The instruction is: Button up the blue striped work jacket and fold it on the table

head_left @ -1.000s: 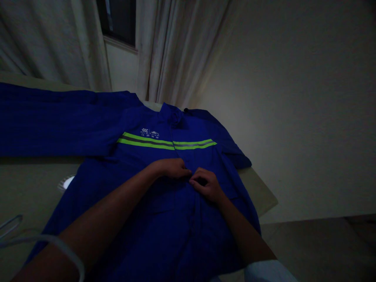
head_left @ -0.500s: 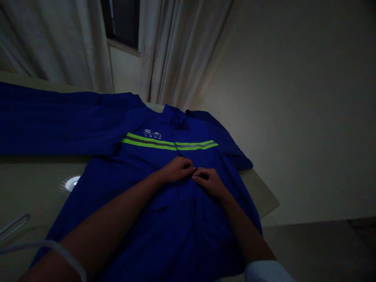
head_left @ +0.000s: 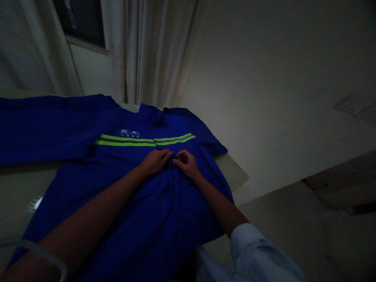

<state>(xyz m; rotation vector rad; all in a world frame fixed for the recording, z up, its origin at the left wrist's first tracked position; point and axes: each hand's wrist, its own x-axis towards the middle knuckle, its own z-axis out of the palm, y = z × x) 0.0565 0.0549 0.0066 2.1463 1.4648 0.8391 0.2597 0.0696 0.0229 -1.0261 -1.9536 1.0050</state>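
Dim light. Largest: plain wall (head_left: 279, 102) filling the right side; pale curtains (head_left: 155, 47) at the back, hung beside a dark window (head_left: 84, 21).

Table (head_left: 236, 174): bare corner shows right of the garment. Blue work jacket (head_left: 141, 223) lies front up across it, collar away from the wearer, one arm stretched left, the other angled right.

Wearer's pale sleeve (head_left: 255, 250) at lower right. Left hand (head_left: 158, 161) and right hand (head_left: 187, 163) are close together mid-front, just below the reflective stripe (head_left: 126, 142), fingertips nearly meeting. Each appears to pinch cloth at the front opening; fastener type cannot be told.

Smaller: pale loop (head_left: 44, 252) crossing the left forearm; whether it encircles the arm, unclear. Bright round object (head_left: 37, 203) beside the jacket, partly covered. White chest logo (head_left: 129, 133), smallest.

Risks (judged): uneven tension between the hands could leave the front edges misaligned. Loose folds below the grip could get caught in the fastening. A hard pull could drag the jacket over the bright object. The loop might snag cloth if the left forearm shifts. Poor light makes mistakes harder to spot.
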